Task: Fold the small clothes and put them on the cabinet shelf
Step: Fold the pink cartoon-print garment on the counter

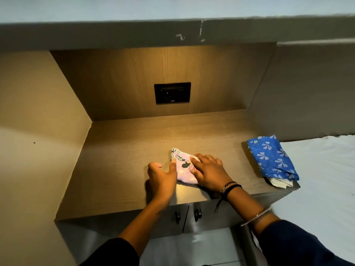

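We see the small pink garment lying folded on the wooden cabinet shelf, a little right of the frame's centre and near the shelf's front edge. Its long axis runs diagonally. The end with the printed trim points toward the upper left of the frame, and the plain pink end points toward the lower right.

Our right hand lies flat on the garment's right half, with its fingers straight, slightly apart and pressing down. Our left hand sits at the garment's left edge. One straight digit lies along the cloth, and the other fingers are loosely curled above the bare shelf and grip nothing.

At the right of the frame, well apart from the pink piece, a folded blue garment with bows rests at the shelf's right end on a white cloth. It is angled the same way. A black wall panel is set into the back board above, and a white bed sheet fills the right edge.
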{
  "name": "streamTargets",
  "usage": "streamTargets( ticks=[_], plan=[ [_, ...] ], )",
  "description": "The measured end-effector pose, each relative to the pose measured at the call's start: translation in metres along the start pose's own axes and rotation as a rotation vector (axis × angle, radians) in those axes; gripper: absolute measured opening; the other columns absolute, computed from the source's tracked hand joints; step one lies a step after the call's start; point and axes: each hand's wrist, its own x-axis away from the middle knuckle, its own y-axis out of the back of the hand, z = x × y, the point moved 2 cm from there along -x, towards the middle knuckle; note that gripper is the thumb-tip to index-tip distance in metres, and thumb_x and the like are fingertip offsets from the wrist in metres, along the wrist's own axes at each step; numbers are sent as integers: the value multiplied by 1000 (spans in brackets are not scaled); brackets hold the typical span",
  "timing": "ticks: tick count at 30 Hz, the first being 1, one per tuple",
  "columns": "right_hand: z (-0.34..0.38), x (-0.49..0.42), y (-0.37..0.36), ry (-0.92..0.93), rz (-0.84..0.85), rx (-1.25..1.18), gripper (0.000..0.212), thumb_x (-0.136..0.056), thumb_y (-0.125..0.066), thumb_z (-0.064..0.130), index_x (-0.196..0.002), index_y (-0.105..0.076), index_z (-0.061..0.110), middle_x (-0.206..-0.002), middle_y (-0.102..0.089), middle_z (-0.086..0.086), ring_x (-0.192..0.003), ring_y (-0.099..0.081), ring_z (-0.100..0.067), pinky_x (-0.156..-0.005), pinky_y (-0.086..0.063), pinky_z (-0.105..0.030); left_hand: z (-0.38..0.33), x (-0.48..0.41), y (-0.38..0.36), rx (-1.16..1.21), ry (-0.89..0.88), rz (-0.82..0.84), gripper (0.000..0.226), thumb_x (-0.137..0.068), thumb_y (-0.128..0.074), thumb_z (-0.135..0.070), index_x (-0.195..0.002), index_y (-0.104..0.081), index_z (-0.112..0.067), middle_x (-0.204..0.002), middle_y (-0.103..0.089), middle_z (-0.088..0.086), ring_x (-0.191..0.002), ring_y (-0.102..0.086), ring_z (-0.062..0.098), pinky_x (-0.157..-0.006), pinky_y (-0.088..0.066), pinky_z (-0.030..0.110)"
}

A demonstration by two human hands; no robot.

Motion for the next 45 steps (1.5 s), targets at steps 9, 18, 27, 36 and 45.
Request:
streamTargets(
  ticks=[9, 18, 27, 36, 45],
  plan=[
    [1, 6, 8, -534, 66, -363, 60, -65, -77, 49, -111, -53, 18, -108, -68, -5, -100, -62, -29, -86, -44, -41, -10, 39, -21, 449, 431, 590, 29, -92, -59, -30, -106, -65, -5, -71, -65, 6, -48, -52, 14, -43, -42, 21],
    [-35, 81, 48, -467, -5, -1290, 19, -79, -79, 20, -92, -73, 10, -84, -77, -7, -68, -71, -15, -55, -54, -22, -55, 74, -43, 641, 232, 718, 23, -90, -59, -12, -112, -64, -13, -95, -78, 3, -78, -75, 20, -54, -54, 25],
    [-203, 84, 129, -457, -285, -1048, 33, -75, -81, 33, -100, -70, 16, -94, -77, -1, -81, -74, -18, -67, -61, -34, -184, 114, -169, 837, 156, 768, 35, -90, -63, -4, -123, -53, 4, -119, -67, 24, -109, -66, 39, -88, -56, 47],
    [-256, 79, 62, -610, -50, -841, 64, -78, -56, 72, -109, -64, 17, -106, -71, -8, -91, -68, -25, -85, -57, -41, -161, 126, -233, 406, 262, 405, 48, -83, -73, -37, -114, -61, -4, -105, -72, 9, -76, -67, 16, -51, -48, 22],
    [-250, 93, 64, -644, 91, -1346, 44, -97, -50, 44, -114, -65, 6, -96, -76, -12, -88, -73, -29, -80, -59, -37, -158, 151, -237, 537, 322, 574, 34, -84, -68, -33, -106, -65, -8, -86, -75, 11, -73, -73, 27, -58, -58, 30]
  ],
)
